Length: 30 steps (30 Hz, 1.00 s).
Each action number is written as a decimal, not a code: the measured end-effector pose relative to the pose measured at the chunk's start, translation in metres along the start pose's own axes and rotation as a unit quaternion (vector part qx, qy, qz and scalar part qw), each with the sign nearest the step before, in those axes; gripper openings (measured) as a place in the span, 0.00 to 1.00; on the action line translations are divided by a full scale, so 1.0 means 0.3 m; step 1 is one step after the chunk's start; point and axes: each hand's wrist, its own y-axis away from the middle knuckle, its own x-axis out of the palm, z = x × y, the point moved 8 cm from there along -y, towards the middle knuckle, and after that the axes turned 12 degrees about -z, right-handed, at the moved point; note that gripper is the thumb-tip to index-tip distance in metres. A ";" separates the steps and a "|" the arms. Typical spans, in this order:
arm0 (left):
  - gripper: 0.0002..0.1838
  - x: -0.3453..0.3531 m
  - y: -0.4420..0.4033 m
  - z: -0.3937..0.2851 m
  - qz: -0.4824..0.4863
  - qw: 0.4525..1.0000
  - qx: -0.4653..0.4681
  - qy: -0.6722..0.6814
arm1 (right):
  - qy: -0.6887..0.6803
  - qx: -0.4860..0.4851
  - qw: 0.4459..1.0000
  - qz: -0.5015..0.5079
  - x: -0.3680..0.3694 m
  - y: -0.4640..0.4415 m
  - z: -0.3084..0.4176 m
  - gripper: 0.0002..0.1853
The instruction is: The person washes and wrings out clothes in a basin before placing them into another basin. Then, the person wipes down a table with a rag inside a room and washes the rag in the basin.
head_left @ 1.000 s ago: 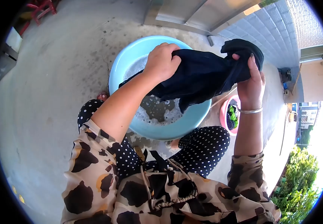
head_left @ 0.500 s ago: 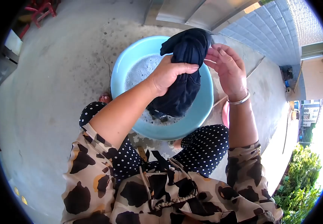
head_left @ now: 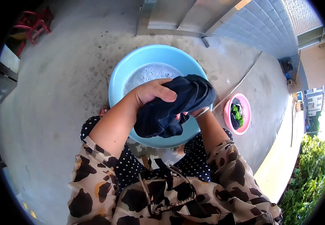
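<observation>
A dark navy garment (head_left: 185, 93), bunched and folded over, hangs above the light blue basin (head_left: 117, 71); its exact kind does not show. My left hand (head_left: 155, 91) is closed on the garment's left side, thumb on top. Beneath the right part of the cloth is my right hand (head_left: 197, 111), mostly covered, with a bracelet at the wrist. Some of its fingertips peek out below the fold, gripping the fabric. Foamy, sudsy water (head_left: 147, 73) lies in the basin under the cloth.
A pink basin (head_left: 227, 116) with dark and green clothes (head_left: 236, 114) stands to the right. A long thin stick (head_left: 241, 80) leans across behind it. Red stools (head_left: 38, 26) are at the far left, and a metal-framed door (head_left: 177, 18) is ahead.
The garment has come down and lies more sideways, nearer my body. My right hand, earlier beside its top with fingers apart, is now underneath it. The pink basin has come into fuller view.
</observation>
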 end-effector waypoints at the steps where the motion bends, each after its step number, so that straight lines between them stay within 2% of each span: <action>1: 0.30 -0.016 -0.009 0.006 -0.035 0.998 0.007 -0.047 | 0.178 -0.099 0.979 -0.011 0.033 0.023 0.079 0.28; 2: 0.30 -0.032 -0.016 0.011 -0.070 0.993 0.011 -0.094 | 0.323 -0.184 0.928 -0.040 0.066 0.049 0.159 0.28; 3: 0.29 -0.042 -0.012 0.011 -0.095 0.990 -0.004 -0.103 | -0.070 -0.028 0.997 0.001 0.069 0.045 0.196 0.25; 4: 0.27 -0.048 -0.010 0.011 -0.116 0.987 -0.021 -0.113 | -0.274 0.011 0.962 0.019 0.040 0.035 0.220 0.23; 5: 0.27 -0.039 -0.017 0.011 -0.112 0.987 -0.024 -0.115 | -0.464 0.052 0.883 0.039 0.010 0.024 0.243 0.21; 7: 0.24 -0.062 -0.031 -0.023 -0.169 0.978 0.003 -0.122 | -0.495 -0.096 0.863 0.014 -0.185 -0.001 0.369 0.16; 8: 0.24 -0.068 -0.046 -0.025 -0.169 0.978 0.007 -0.122 | -0.469 -0.150 0.870 -0.017 -0.295 0.010 0.447 0.12; 10: 0.21 -0.140 -0.058 -0.044 -0.299 0.930 0.060 -0.205 | -0.430 -0.299 0.851 -0.034 -0.370 0.122 0.663 0.09; 11: 0.20 -0.143 -0.047 -0.060 -0.340 0.911 0.076 -0.222 | -0.387 -0.317 0.866 0.014 -0.343 0.168 0.722 0.08; 12: 0.20 -0.159 -0.048 -0.056 -0.339 0.911 0.076 -0.223 | -0.342 -0.336 0.876 0.059 -0.320 0.212 0.756 0.07; 14: 0.24 -0.197 -0.047 -0.083 -0.333 0.922 0.159 -0.116 | -0.216 -0.264 0.935 0.093 -0.288 0.221 0.700 0.11; 16: 0.25 -0.174 -0.014 -0.101 -0.350 0.923 0.142 -0.073 | -0.106 -0.151 0.982 -0.045 -0.305 0.175 0.561 0.18; 18: 0.27 -0.174 -0.019 -0.108 -0.305 0.932 0.184 -0.063 | -0.040 -0.089 0.987 -0.128 -0.284 0.156 0.452 0.26; 19: 0.28 -0.157 -0.028 -0.104 -0.274 0.939 0.193 -0.079 | -0.022 -0.080 0.992 -0.100 -0.243 0.155 0.432 0.33; 20: 0.29 -0.137 -0.036 -0.094 -0.243 0.944 0.200 -0.095 | -0.087 -0.067 0.992 -0.065 -0.194 0.158 0.422 0.41; 22: 0.27 -0.147 -0.046 -0.080 -0.219 0.955 0.180 -0.083 | -0.060 -0.123 0.990 -0.045 -0.135 0.142 0.413 0.48; 23: 0.27 -0.144 -0.040 -0.082 -0.216 0.956 0.178 -0.084 | -0.060 -0.123 0.989 -0.049 -0.097 0.133 0.395 0.48; 25: 0.27 -0.114 -0.023 -0.103 -0.179 0.968 0.177 -0.026 | 0.176 -0.190 0.966 -0.021 0.006 0.113 0.383 0.50; 26: 0.27 -0.108 -0.021 -0.105 -0.179 0.967 0.178 -0.026 | 0.176 -0.191 0.965 -0.020 0.010 0.108 0.376 0.50; 28: 0.25 -0.094 -0.014 -0.107 -0.160 0.971 0.180 0.000 | 0.143 0.007 0.990 -0.017 0.005 0.073 0.246 0.48; 29: 0.23 -0.099 -0.001 -0.107 -0.169 0.971 0.169 -0.017 | 0.201 -0.113 0.971 -0.062 -0.050 0.051 0.273 0.35; 30: 0.23 -0.112 -0.008 -0.107 -0.174 0.970 0.170 -0.014 | 0.267 -0.224 0.929 -0.125 -0.107 0.042 0.297 0.22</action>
